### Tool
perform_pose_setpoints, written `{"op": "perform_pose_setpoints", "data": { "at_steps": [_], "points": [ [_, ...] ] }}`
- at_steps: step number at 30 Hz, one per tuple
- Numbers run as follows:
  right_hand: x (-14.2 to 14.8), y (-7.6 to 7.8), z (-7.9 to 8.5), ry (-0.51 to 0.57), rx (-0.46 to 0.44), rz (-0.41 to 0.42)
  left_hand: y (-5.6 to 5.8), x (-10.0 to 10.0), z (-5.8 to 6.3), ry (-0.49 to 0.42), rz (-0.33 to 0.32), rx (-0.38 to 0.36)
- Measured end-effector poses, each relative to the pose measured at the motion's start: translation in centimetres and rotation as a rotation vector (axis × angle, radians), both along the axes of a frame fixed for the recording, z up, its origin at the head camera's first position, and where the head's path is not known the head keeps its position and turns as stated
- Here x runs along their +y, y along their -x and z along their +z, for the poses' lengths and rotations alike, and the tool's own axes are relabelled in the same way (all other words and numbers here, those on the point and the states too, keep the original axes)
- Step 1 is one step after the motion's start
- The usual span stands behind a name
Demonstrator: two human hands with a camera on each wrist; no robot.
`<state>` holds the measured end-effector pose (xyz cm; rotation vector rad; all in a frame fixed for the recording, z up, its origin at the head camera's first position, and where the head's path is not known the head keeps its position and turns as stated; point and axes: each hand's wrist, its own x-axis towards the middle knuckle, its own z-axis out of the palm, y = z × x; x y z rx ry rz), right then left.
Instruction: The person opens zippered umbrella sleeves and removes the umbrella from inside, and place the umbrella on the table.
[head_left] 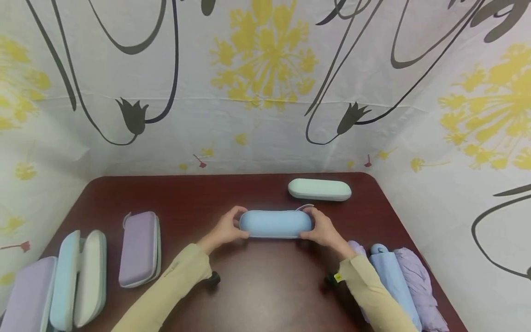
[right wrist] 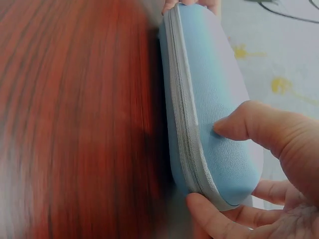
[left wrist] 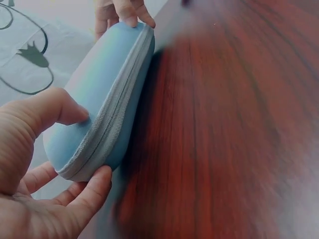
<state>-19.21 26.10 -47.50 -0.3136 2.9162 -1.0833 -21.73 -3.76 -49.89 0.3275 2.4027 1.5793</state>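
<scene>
Both hands hold a light blue zippered case (head_left: 275,224) by its two ends, near the middle of the dark red table. My left hand (head_left: 228,227) grips the left end, thumb pressing the padded top and fingers curled under the edge. At the other end, my right hand (head_left: 324,230) has the same kind of grip. In the left wrist view the grey zipper (left wrist: 107,112) runs along the case's side, fully closed. The right wrist view also shows the blue case (right wrist: 214,94) close over the wood, its zipper side facing me.
A mint green case (head_left: 319,189) lies behind the blue one. On the left are a purple case (head_left: 138,249), a white case (head_left: 92,276), a blue case (head_left: 65,281) and another purple case (head_left: 31,295). Folded umbrellas (head_left: 396,281) lie at the right edge beside my sleeve.
</scene>
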Motion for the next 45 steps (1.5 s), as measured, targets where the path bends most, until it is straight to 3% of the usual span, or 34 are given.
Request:
{"op": "perform_pose_setpoints", "data": {
  "at_steps": [6,16,20,24,27,33,39,45],
  "points": [
    [-2.2,-0.1,-0.1,0.0,-0.004,0.03,-0.8,-2.5,0.1,0.013,0.023,-0.005],
    [-5.4,-2.0,-0.5,0.047,0.001,0.03,-2.5,-6.0,0.3,0.023,-0.014,0.008],
    [-5.8,-2.4,-0.4,0.024,0.021,0.099,-3.1,-6.5,0.3,0.117,-0.027,0.097],
    [-5.3,-2.1,-0.2,0.016,0.041,0.212,-3.3,-6.5,0.4,0.219,-0.081,0.262],
    [-4.6,-1.4,0.1,0.073,-0.006,0.267,-3.5,-6.4,0.6,0.267,-0.115,0.359],
    [-4.2,0.6,0.1,0.204,-0.201,0.294,-4.0,-6.4,1.0,0.373,-0.135,0.467],
    [-4.7,2.3,-0.7,0.27,-0.302,0.253,-4.2,-6.3,1.0,0.42,-0.141,0.516],
    [-4.4,3.1,-1.2,0.369,-0.413,0.176,-4.2,-6.1,1.0,0.42,-0.137,0.529]
  ]
}}
